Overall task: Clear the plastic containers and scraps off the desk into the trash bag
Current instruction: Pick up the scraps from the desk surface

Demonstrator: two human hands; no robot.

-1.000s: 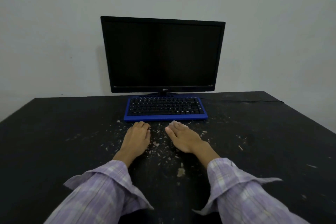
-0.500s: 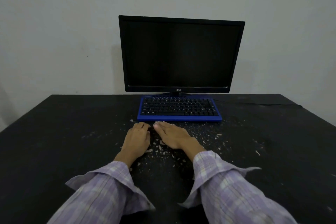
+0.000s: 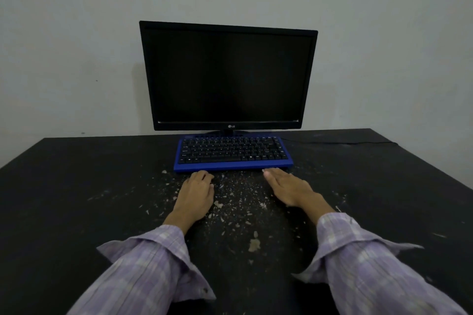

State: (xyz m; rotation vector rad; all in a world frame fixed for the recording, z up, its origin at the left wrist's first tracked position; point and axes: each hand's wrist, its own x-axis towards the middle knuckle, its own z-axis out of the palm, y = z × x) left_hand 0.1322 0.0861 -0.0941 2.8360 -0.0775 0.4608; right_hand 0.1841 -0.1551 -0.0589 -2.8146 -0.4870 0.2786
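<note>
Both hands lie on the matte black desk (image 3: pixel 76 199) just short of the blue-framed black-keyed keyboard (image 3: pixel 233 155). The left hand (image 3: pixel 195 197) has its grip loosely curled, holding nothing; the right hand (image 3: pixel 290 190) lies flat with straight fingers, grip empty. Pale crumb-like scraps (image 3: pixel 240 202) are scattered between and around them. No containers or trash bag show. Judged step: gathering scraps; next, sweep both palms inward into one pile.

black desk (image 3: pixel 76 199), blue keyboard (image 3: pixel 233 167), lilac plaid sleeves (image 3: pixel 153 263), pale scraps (image 3: pixel 254 244)
</note>
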